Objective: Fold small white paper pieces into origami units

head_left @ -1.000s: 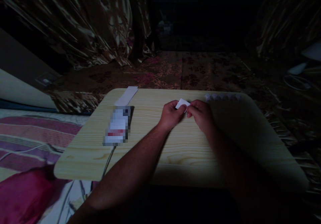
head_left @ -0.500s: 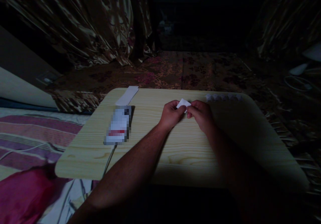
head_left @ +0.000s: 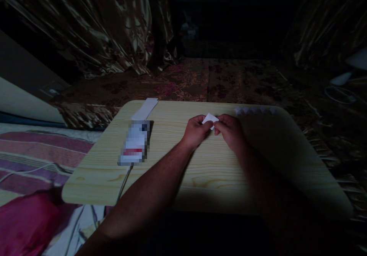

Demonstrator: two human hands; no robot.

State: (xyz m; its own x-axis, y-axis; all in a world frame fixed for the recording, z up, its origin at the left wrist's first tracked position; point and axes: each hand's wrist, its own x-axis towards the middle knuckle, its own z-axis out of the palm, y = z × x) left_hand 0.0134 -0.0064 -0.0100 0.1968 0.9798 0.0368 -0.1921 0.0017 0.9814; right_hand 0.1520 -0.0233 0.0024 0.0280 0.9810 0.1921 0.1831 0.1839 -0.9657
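A small folded piece of white paper [head_left: 210,118] is pinched between both hands above the far middle of the wooden table. My left hand [head_left: 196,130] grips its left side, with the thumb lying across the front. On the right edge, my right hand [head_left: 229,129] has its thumb and fingers closed on the paper, close to the left thumb. The fingers behind the paper are partly hidden. Just beyond my right hand, several small folded paper pieces [head_left: 255,110] lie in a row along the table's far edge.
White paper strips [head_left: 145,109] lie at the far left of the table [head_left: 212,172]. Nearer stands a blurred, phone-like object [head_left: 134,143] with a white cable [head_left: 124,183] running off the front edge. A striped bed [head_left: 43,156] and a pink bag [head_left: 28,221] are left.
Both hands stay in nearly the same place, still pinching the paper. The paper's outline has shifted very slightly between the fingers, and the view has moved a touch.
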